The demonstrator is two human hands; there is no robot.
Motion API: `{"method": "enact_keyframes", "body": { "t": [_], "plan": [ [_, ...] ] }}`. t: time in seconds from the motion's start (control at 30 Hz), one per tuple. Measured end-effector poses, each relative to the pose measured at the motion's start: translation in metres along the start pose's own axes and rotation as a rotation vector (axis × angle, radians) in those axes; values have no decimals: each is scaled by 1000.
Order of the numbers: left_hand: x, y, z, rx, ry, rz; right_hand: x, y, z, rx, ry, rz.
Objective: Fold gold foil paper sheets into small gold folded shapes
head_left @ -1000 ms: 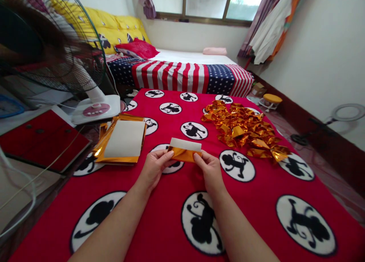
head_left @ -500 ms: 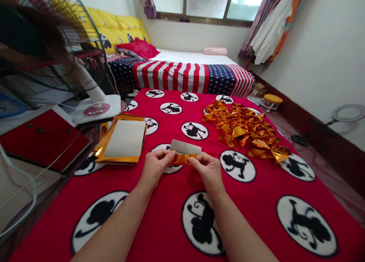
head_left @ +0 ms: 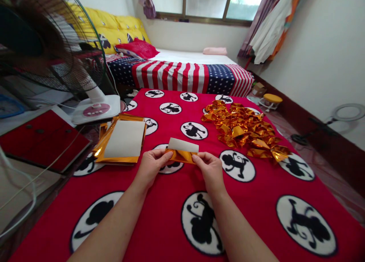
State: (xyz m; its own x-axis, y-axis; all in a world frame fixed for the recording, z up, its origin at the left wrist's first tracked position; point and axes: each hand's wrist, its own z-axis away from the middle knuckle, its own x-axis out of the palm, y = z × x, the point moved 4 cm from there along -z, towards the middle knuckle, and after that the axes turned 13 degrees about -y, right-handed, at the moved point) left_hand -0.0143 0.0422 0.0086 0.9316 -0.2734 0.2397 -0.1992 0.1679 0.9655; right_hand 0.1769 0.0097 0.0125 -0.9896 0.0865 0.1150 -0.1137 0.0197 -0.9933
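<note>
Between my hands, a sheet of gold foil paper is held above the red cloth. Its near part is folded over with the gold side showing, and a pale strip of its back stands up behind the fold. My left hand pinches the left end between thumb and fingers. At the right end my right hand grips it the same way, thumb on top. To the left lies a stack of gold foil sheets, pale side up. A heap of folded gold foil pieces lies to the right.
A fan stands at the left, its blades blurred, with a white cable nearby. Beyond the cloth is a bed under a window. On the right are a yellow stool and a ring light near the wall.
My hands have moved slightly apart along the foil paper, the left one a little leftward. More of the folded gold strip shows between them. The stack and the heap are unchanged.
</note>
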Motion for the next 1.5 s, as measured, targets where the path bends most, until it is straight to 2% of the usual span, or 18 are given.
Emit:
{"method": "enact_keyframes", "body": {
  "t": [0.3,0.9,1.5],
  "plan": [
    [1,2,0,-4,47,44,0,-1,0,-5,14,-50],
    [-2,-1,-1,1,90,-10,0,-3,0,20,76,-106],
    [1,-2,-2,35,163,22,2,-3,1,-7,98,-78]
  ]
}}
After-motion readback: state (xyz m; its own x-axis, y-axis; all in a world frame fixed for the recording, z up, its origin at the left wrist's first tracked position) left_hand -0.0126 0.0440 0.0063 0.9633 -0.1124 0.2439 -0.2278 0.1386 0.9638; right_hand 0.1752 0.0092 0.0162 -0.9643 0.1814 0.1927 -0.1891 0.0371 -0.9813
